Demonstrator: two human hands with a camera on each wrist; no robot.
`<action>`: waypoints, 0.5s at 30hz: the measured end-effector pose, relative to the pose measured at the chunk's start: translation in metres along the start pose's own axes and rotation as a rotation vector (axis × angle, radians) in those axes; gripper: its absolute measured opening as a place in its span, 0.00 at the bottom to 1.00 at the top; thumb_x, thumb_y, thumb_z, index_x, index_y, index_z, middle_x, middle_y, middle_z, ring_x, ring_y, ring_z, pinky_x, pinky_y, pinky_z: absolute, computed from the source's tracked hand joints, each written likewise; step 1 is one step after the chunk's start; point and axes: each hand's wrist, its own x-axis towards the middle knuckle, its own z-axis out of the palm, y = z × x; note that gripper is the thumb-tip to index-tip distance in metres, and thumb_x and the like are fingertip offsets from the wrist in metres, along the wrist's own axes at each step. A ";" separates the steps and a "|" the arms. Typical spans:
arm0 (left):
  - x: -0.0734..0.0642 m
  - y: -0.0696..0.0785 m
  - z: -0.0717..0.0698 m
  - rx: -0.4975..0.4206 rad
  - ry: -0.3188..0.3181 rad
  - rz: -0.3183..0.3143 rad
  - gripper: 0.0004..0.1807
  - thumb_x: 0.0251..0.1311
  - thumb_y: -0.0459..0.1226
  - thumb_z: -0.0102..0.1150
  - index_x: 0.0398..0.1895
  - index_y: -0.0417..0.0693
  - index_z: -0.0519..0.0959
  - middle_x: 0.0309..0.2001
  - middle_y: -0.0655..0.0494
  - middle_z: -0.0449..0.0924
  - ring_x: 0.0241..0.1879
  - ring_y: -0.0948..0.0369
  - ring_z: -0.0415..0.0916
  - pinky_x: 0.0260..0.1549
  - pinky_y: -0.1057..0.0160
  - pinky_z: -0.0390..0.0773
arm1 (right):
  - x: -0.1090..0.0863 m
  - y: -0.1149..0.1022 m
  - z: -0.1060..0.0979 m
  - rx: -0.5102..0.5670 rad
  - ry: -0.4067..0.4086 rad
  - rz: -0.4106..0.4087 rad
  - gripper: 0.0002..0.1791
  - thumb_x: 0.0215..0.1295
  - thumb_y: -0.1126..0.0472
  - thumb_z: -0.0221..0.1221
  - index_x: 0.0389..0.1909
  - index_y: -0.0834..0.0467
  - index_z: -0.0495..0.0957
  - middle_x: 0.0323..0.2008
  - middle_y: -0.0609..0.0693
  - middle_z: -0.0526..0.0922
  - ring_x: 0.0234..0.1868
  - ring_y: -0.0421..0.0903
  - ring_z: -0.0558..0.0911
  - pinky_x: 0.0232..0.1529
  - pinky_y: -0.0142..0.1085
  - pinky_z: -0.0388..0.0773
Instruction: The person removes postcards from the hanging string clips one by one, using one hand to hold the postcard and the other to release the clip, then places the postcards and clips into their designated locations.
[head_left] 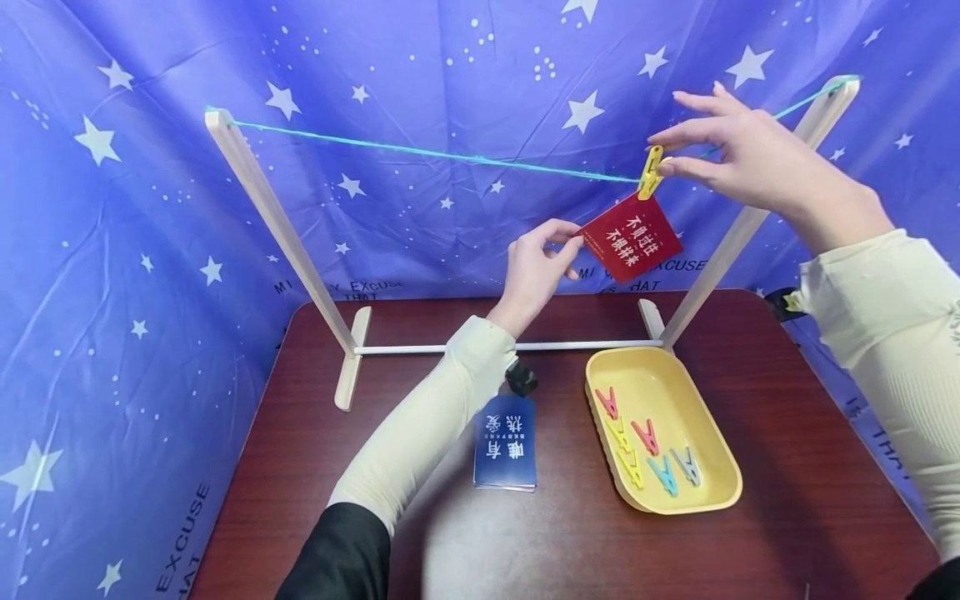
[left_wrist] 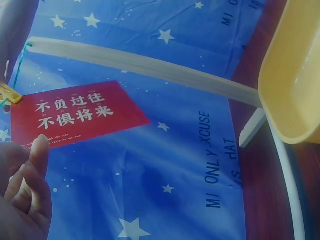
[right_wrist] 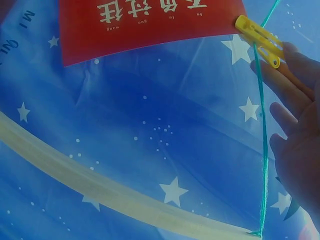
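A red card (head_left: pixel 633 237) with white characters hangs tilted from a teal string (head_left: pixel 450 156). My left hand (head_left: pixel 536 262) pinches its left corner between thumb and fingers. At the card's top corner sits a yellow clothespin (head_left: pixel 650 172), its tip over the card and the string. Thumb and index finger of my right hand (head_left: pixel 757 158) pinch the handle end of that clothespin, while the other fingers stretch away. In the right wrist view, the clothespin (right_wrist: pixel 259 39) meets the card's corner beside the string. The left wrist view shows the card (left_wrist: pixel 80 112) face on, above my left fingertips.
The string runs between two wooden posts (head_left: pixel 285 225) joined low down by a white rod (head_left: pixel 585 344). A yellow tray (head_left: pixel 712 417) on the brown table (head_left: pixel 315 500) holds several coloured clothespins. Left of it lies a stack of blue cards (head_left: pixel 506 446). A starry blue curtain hangs behind.
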 end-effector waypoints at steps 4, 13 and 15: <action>-0.002 0.000 0.000 -0.016 0.002 0.012 0.09 0.72 0.37 0.65 0.51 0.45 0.86 0.40 0.51 0.88 0.22 0.59 0.84 0.16 0.67 0.68 | 0.000 -0.001 -0.001 0.045 0.005 0.018 0.19 0.74 0.65 0.62 0.61 0.69 0.78 0.77 0.71 0.59 0.83 0.67 0.39 0.65 0.76 0.60; -0.004 -0.001 -0.003 -0.039 0.046 0.053 0.08 0.70 0.36 0.66 0.47 0.43 0.88 0.38 0.48 0.88 0.18 0.64 0.82 0.14 0.67 0.65 | 0.001 -0.002 -0.003 0.149 -0.027 0.080 0.16 0.72 0.64 0.64 0.56 0.69 0.79 0.70 0.73 0.69 0.83 0.63 0.44 0.76 0.69 0.36; -0.005 -0.001 -0.004 -0.040 0.041 0.051 0.08 0.70 0.36 0.67 0.47 0.43 0.88 0.38 0.48 0.88 0.18 0.64 0.82 0.14 0.67 0.65 | 0.001 -0.003 -0.002 0.142 -0.030 0.071 0.16 0.72 0.65 0.64 0.55 0.70 0.80 0.68 0.73 0.71 0.83 0.63 0.46 0.76 0.69 0.38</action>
